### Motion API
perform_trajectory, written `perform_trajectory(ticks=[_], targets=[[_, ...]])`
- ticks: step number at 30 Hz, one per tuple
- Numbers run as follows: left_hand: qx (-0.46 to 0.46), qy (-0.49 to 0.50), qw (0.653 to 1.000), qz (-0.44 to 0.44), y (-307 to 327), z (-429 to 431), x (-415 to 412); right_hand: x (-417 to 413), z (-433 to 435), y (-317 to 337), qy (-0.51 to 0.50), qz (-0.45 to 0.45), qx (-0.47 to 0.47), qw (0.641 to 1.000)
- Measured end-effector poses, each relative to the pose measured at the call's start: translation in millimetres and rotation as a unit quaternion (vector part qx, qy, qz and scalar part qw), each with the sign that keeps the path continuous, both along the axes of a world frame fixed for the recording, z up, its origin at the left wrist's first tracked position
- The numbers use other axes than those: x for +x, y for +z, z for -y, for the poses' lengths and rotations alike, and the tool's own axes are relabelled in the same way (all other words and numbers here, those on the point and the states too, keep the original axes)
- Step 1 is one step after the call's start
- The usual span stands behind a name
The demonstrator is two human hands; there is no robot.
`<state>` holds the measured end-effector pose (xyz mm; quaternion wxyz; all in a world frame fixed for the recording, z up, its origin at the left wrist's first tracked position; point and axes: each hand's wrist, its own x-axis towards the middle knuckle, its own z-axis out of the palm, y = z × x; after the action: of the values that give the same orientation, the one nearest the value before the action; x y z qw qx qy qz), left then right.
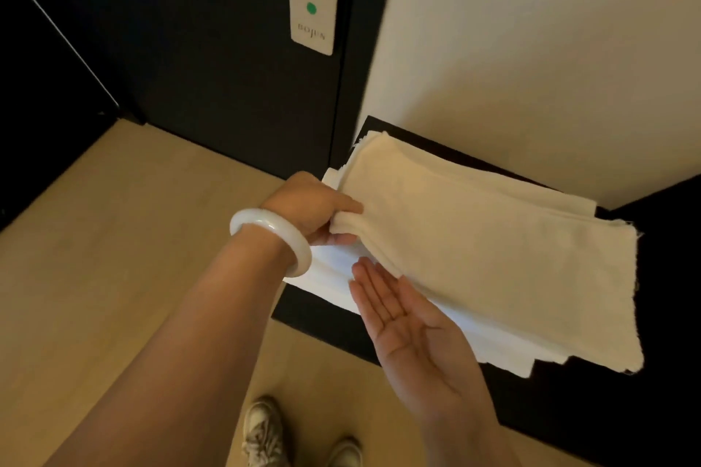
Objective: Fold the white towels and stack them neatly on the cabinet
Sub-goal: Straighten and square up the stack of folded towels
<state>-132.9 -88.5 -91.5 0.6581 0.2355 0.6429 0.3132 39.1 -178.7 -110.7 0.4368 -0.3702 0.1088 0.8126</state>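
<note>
Black cabinet top [311,315]: left hand [311,208] pinches cream folded towel [493,258] at its 9 o'clock edge, probably aligning it; right hand [409,330] flat, spread.

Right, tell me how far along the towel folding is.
Done: several folded towels already lie stacked on the dark cabinet. In hand: the left hand pinches the top towel at its near corner, while the right hand is open, palm up, at the stack's front edge. Still to do: the edges are uneven, lower towels poking out, so squaring up. Whether unfolded towels remain is out of view.
</note>
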Motion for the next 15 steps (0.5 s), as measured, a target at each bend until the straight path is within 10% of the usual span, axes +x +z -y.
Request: perform_trajectory(ticks=[8,15], targets=[[0.028,-0.045,0.995,-0.082,-11.5,2.3,5.3,15.1,-1.4,-14.4,-0.193,-0.034,0.03,0.98],[0.086,-0.043,0.995,0.022,6.3,-28.7,8.4,16.8,-13.5,-15.9,-0.23,-0.008,0.089,0.969]])
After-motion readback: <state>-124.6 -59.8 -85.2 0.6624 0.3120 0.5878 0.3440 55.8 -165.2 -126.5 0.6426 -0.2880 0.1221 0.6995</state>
